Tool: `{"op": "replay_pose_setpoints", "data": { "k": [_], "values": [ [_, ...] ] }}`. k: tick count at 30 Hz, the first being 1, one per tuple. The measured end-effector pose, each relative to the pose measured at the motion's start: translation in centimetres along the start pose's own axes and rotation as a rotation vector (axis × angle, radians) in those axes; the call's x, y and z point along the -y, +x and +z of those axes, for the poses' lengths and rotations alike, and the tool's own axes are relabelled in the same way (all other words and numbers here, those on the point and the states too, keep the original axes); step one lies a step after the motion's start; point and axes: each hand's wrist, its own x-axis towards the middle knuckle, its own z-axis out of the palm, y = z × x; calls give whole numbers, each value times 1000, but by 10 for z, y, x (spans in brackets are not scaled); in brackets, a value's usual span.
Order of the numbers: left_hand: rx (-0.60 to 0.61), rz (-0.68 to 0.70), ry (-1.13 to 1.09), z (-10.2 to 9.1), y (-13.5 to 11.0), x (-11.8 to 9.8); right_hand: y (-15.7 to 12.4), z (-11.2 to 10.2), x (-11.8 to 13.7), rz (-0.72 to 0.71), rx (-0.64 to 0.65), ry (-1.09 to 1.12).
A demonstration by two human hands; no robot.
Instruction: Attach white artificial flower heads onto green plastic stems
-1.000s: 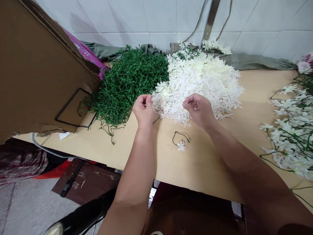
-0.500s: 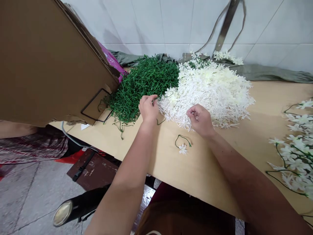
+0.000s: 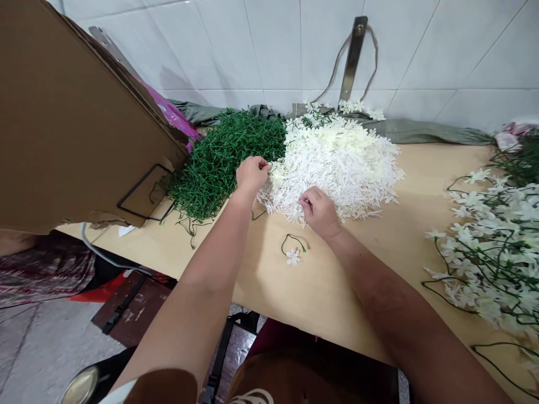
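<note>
A heap of green plastic stems (image 3: 219,157) lies at the back left of the wooden table (image 3: 345,286), touching a heap of white plastic flowers (image 3: 337,160). My left hand (image 3: 251,173) is closed in a pinch at the seam between the two heaps, apparently on a thin green stem. My right hand (image 3: 319,210) rests at the near edge of the white heap, fingers curled and pinched on a small white piece. A single finished flower on a curled green stem (image 3: 293,251) lies on the table just in front of my right hand.
A large cardboard sheet (image 3: 71,123) leans over the table's left end. A pile of assembled white flowers on green stems (image 3: 492,247) fills the right side. Grey-green cloth (image 3: 421,132) runs along the tiled wall. A metal bracket (image 3: 351,56) hangs on the wall.
My left hand moved from the white heap's edge toward the green stems and stays pinched there. My right hand slid down to the near edge of the white heap.
</note>
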Motion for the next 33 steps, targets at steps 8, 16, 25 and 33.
{"op": "replay_pose_setpoints", "data": {
  "k": [8, 16, 25, 33],
  "values": [
    [-293, -28, -575, -8, 6, 5, 1, 1, 2, -30, -48, 39],
    [-104, -127, -922, 0, -50, -16, 2, 1, 5, -48, -92, 34],
    [-39, -28, -909, 18, -75, -27, 10, -2, 11, 12, -181, 95],
    [-6, 13, -957, 22, -77, -28, 37, 4, 17, 140, -231, 81]
  ]
}}
